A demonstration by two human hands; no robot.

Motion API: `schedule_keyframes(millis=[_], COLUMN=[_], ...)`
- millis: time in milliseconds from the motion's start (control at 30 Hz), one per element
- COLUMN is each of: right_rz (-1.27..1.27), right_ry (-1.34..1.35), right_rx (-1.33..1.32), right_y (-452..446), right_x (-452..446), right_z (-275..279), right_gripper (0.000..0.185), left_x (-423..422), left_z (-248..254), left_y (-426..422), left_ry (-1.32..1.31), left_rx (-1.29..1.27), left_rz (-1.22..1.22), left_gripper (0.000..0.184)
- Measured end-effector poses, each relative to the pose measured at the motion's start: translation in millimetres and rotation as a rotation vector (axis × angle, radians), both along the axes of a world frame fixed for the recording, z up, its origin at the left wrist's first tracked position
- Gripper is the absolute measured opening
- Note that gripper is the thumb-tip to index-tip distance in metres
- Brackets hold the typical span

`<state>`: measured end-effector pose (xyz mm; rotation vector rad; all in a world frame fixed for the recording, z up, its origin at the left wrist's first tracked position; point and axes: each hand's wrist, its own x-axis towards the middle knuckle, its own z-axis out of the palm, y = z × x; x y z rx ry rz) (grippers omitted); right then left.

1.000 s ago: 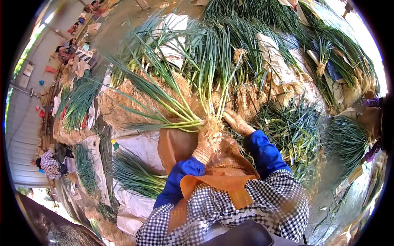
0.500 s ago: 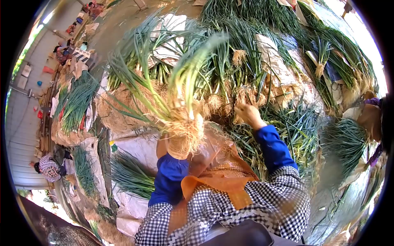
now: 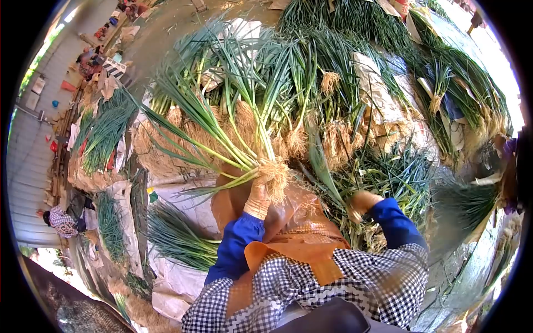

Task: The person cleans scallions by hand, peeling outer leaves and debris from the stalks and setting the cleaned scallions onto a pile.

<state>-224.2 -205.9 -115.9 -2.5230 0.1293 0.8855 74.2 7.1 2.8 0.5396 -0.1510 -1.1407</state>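
Observation:
My left hand (image 3: 259, 198) is closed round the root end of a bunch of green onions (image 3: 239, 147). Pale, stringy roots (image 3: 275, 176) stick out past the fingers, and the leaves fan up and to the left. Lower right, my right hand (image 3: 363, 204) is closed over a heap of loose green leaves (image 3: 388, 180). A long green onion leaf (image 3: 323, 166) runs up and left from its fingers, which are slightly blurred. Beneath my left hand, an orange-brown apron (image 3: 291, 216) covers my lap.
Rooted green onions (image 3: 300, 72) lie in a row ahead, with more piles (image 3: 344, 25) behind. Another bunch (image 3: 180, 236) rests on a white sack (image 3: 177, 288) at left. Several people (image 3: 91, 61) sit along the far left wall; another person (image 3: 61, 221) is lower left.
The bunch in my left hand has tipped, its roots moving right and its leaves swinging left. My right hand has come down and nearer, from the row of roots to the leaf heap.

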Motion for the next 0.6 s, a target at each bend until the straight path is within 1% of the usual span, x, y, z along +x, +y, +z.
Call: schedule_keyframes(millis=[33,67,100,133,167,200,233,267,300,333,367,400,433,467,500,533,600], right_rz=[-0.052,-0.095,-0.138,-0.164,-0.058,-0.522,-0.822,-0.859,-0.898,-0.806,-0.702,-0.991,-0.871,-1.085,-1.102,-1.123,-1.014], right_ry=[0.218,0.278,0.337,0.246,-0.071,-0.259,-0.492,-0.509,-0.446,-0.605,-0.755,-0.647,-0.795,-0.570,-0.630,-0.677,-0.632], right_rx=[0.017,0.003,-0.014,-0.062,-0.273,-0.221,-0.067,-0.141,-0.125,-0.104,-0.089,0.269,-0.091,0.173,0.251,0.333,0.135], right_y=[3,8,14,12,-11,-8,-17,-32,-40,-49,-47,-46,-55,-27,-5,16,52], right_x=[-10,7,26,79,106,146,182,219,247,258,266,266,272,253,236,220,200], right_z=[8,43,83,134,87,124,126,115,104,80,83,85,46,105,127,140,164], right_gripper=[0.030,0.030,0.030,0.031,0.037,0.045,0.050,0.052,0.049,0.046,0.044,0.041,0.038,0.036,0.036,0.036,0.031], left_x=[0,1,4,1,-2,-4,-4,-2,1,4,0,-3,-3,-2,2,-1,-17], left_z=[2,4,-18,-12,-1,6,-2,-9,-14,-16,-4,8,7,0,-27,-22,2], left_y=[-1,-2,-3,-4,-6,-7,-8,-8,-7,-6,-7,-8,-8,-7,-6,-7,-7], left_ry=[0.050,0.094,0.033,0.031,0.028,0.023,0.017,0.004,0.016,0.028,0.067,0.104,0.069,0.039,0.077,0.088,0.057], left_rx=[-0.009,-0.017,-0.005,-0.009,0.009,0.026,0.070,0.066,0.074,0.084,0.039,0.034,0.068,0.096,0.034,0.036,0.166], left_rz=[-0.029,-0.063,-0.011,-0.013,-0.013,-0.010,0.039,0.047,0.014,-0.022,-0.047,-0.059,-0.048,-0.034,-0.043,-0.043,-0.077], left_gripper=[0.037,0.040,0.040,0.040,0.039,0.037,0.040,0.040,0.041,0.043,0.043,0.041,0.041,0.042,0.041,0.041,0.041])
